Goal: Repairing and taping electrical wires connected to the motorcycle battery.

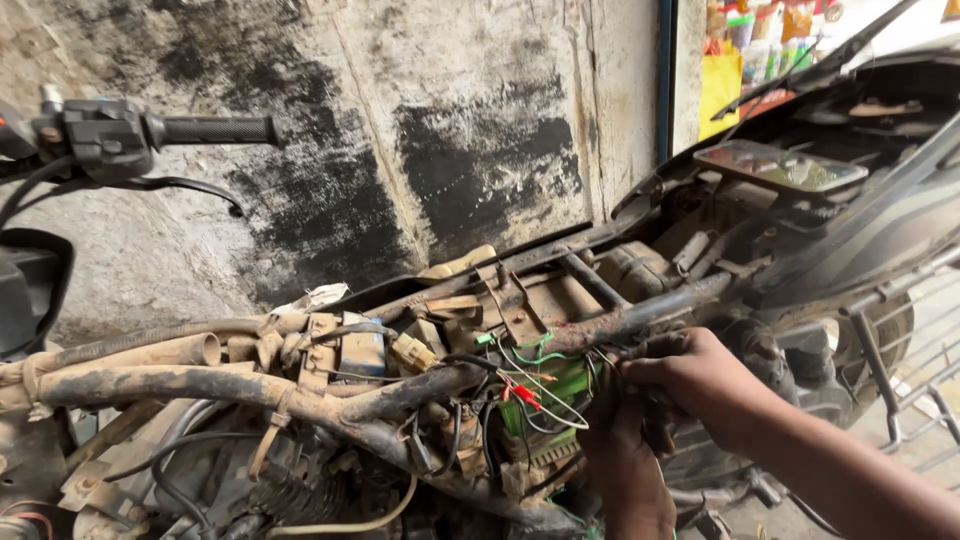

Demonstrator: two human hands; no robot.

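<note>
R hand (700,385) gripping wires (545,395), L hand (625,470) below, yellow package (718,85) top right

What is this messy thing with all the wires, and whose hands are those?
This is one picture, taken by a camera on a person's head, looking down at their own two bare hands. The messy thing is a stripped motorcycle: you see its muddy, rusty metal frame tube, with the seat and covers off, and the black rubber handlebar grip up on the left. In the middle sits a green box-shaped battery with a bundle of thin green, white and red wires. The right hand and the left hand are close together beside those wires, fingers curled around something dark; what exactly they pinch is hidden.
</note>
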